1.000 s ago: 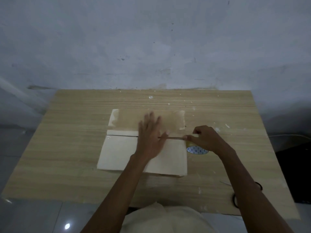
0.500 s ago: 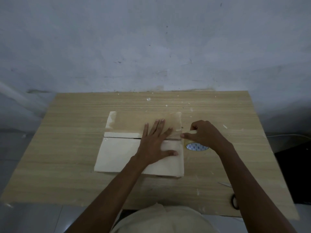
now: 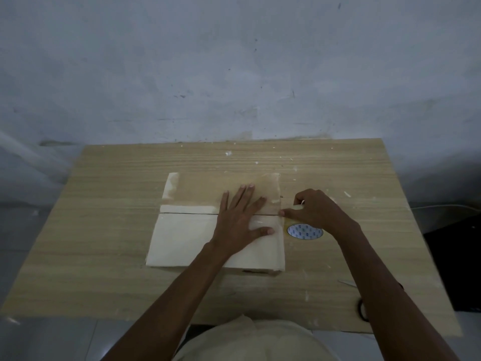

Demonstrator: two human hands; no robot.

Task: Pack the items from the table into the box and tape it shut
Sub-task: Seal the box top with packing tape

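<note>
On the wooden table (image 3: 109, 230) sits the box (image 3: 187, 238), its two top flaps folded down and meeting at a dark seam that runs left to right across the lid. No loose items show anywhere on the tabletop, so the packing looks finished and only the sealing is under way. The left hand (image 3: 242, 220) lies flat across the right part of the seam, fingers spread wide, pressing the flaps down. The right hand (image 3: 316, 211) is just off the box's right edge, fingers curled around the tape roll (image 3: 304, 231), with the thumb and forefinger pinched at the end of the seam. Whether a strip of tape is already laid along the seam cannot be told; the left stretch looks bare. Scissors (image 3: 360, 306) lie near the table's front right corner, likely for the cut.
</note>
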